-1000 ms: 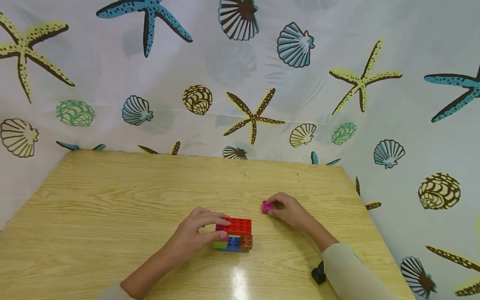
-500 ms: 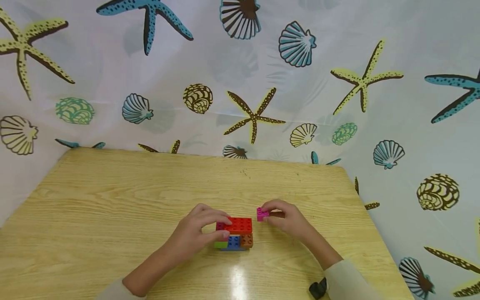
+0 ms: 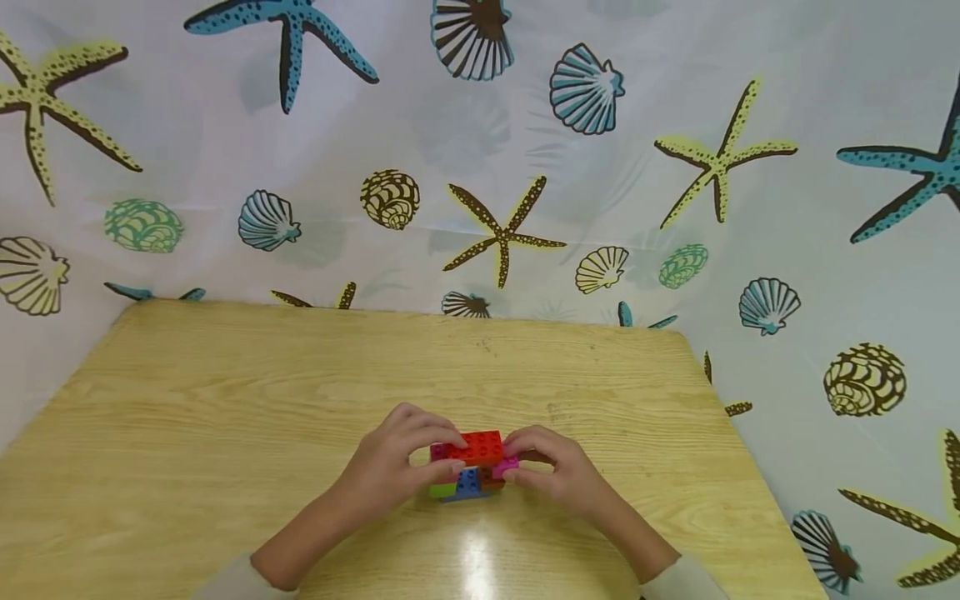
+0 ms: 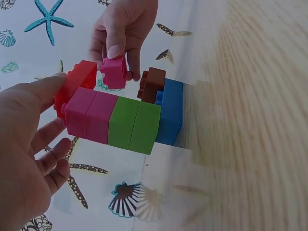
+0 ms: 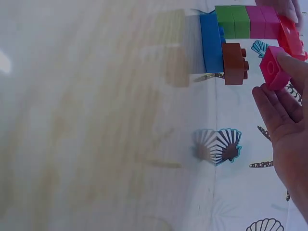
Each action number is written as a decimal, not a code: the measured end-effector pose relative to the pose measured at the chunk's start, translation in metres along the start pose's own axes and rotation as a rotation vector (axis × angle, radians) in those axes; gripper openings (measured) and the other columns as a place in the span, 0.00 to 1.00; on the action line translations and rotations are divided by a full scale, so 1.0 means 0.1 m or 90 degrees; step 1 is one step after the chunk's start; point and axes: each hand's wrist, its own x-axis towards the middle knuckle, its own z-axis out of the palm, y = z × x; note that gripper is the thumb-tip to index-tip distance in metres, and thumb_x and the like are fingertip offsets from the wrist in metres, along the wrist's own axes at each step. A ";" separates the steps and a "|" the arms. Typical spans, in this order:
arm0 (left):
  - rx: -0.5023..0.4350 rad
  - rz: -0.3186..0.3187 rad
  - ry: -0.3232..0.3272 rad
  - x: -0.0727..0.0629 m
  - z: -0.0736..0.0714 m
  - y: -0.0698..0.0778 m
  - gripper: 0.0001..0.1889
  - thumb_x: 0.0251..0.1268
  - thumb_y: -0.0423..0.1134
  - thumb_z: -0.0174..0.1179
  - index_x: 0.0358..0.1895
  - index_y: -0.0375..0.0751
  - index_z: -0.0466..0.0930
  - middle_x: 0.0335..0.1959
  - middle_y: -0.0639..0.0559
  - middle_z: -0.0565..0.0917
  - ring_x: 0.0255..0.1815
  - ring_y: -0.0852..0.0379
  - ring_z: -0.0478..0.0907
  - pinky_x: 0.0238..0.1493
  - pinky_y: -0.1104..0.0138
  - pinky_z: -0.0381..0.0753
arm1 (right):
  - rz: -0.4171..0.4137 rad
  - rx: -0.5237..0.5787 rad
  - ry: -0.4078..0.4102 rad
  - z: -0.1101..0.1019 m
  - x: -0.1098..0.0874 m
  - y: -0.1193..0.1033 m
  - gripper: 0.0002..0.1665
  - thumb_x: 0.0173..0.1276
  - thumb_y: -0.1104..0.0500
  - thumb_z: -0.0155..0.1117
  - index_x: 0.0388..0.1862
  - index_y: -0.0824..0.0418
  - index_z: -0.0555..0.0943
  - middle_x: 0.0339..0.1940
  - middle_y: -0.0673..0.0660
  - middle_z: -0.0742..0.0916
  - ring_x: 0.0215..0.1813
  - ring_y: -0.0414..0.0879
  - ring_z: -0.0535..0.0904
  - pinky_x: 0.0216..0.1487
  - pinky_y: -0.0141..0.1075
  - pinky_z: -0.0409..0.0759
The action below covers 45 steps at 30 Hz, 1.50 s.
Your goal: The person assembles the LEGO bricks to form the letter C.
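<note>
A structure of toy building bricks stands on the table, with a blue brick (image 4: 172,113) at its base. Green bricks (image 4: 134,122) and magenta bricks (image 4: 91,113) are stacked at one end, a brown brick (image 4: 154,84) at the other. A red brick (image 3: 480,448) lies across the top. My left hand (image 3: 390,454) holds the structure's upper left end, fingers on the red brick. Between thumb and fingers, my right hand (image 3: 558,471) pinches a pink brick (image 5: 273,70). This brick hangs above the brown one, with a gap between them in both wrist views.
The wooden table (image 3: 225,375) extends around the structure. Behind it and to the right hangs a white cloth (image 3: 345,142) printed with starfish and shells. Both forearms come in from the near edge.
My right hand has brought the pink brick left and nearer, from the table beside the structure to above its brown brick. My left hand stays on the structure.
</note>
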 end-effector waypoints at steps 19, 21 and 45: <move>0.036 0.027 0.009 0.01 0.04 -0.01 0.12 0.61 0.49 0.71 0.48 0.61 0.90 0.50 0.65 0.86 0.44 0.66 0.68 0.35 0.71 0.72 | 0.003 -0.032 0.040 0.13 -0.01 -0.12 0.10 0.66 0.61 0.71 0.46 0.58 0.84 0.54 0.57 0.86 0.56 0.49 0.85 0.54 0.42 0.84; 0.045 0.031 0.010 0.01 0.04 -0.01 0.12 0.62 0.49 0.71 0.48 0.61 0.90 0.50 0.64 0.86 0.45 0.66 0.68 0.34 0.72 0.72 | 0.010 -0.036 0.039 0.13 -0.01 -0.13 0.10 0.66 0.60 0.71 0.46 0.57 0.85 0.54 0.56 0.86 0.56 0.49 0.85 0.54 0.42 0.84; 0.084 0.085 0.056 0.02 0.07 -0.01 0.11 0.58 0.50 0.73 0.45 0.63 0.91 0.47 0.64 0.87 0.35 0.68 0.61 0.26 0.75 0.63 | -0.062 -0.096 0.081 0.19 -0.03 -0.14 0.08 0.64 0.67 0.72 0.40 0.59 0.83 0.51 0.58 0.87 0.55 0.54 0.84 0.49 0.45 0.85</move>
